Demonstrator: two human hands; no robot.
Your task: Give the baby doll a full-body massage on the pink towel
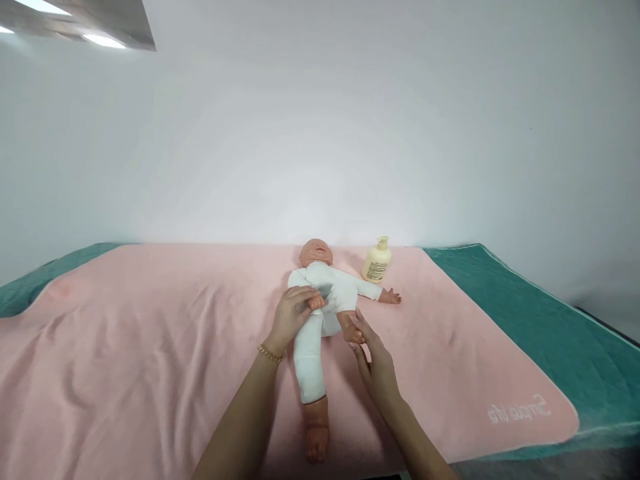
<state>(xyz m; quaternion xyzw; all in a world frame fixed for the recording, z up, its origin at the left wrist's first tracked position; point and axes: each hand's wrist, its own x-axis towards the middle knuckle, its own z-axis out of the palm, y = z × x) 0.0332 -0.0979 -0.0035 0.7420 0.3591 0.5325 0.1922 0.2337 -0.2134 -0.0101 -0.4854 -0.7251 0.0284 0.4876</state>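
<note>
Straight leg: stretched out toward the near side, in a white sleeve, with the bare foot (317, 441) toes up on the pink blanket (175, 360).
Lettering on blanket: white, mirror-reversed, near the front right corner.
Right hand (381, 372): partly closed, gripping the doll's raised foot (353, 329) between thumb and fingers; palm not filled.
Bracelet (271, 353): gold-coloured, beaded in look, around the left wrist.
Left hand (290, 319): lightly closed on the doll's curled hand (316, 303), fingers laid over from the side; exact thumb contact too hidden to tell.
Doll (325, 275): on its back in the middle of the blanket, dressed in white, head toward the wall; one leg bent up, one arm folded over the front.
Outstretched arm (367, 288): spread out to the right, palm open, apart from both hands.
Pump bottle (377, 263): pale yellow, upright on the blanket, just beyond the outstretched arm, to the right of the doll's head (317, 253).
Green cover (540, 327): under the blanket, showing at both sides.
Wall (320, 127): plain, pale, behind everything.
Ceiling (100, 23): brownish-grey, with bright lights, upper left.
</note>
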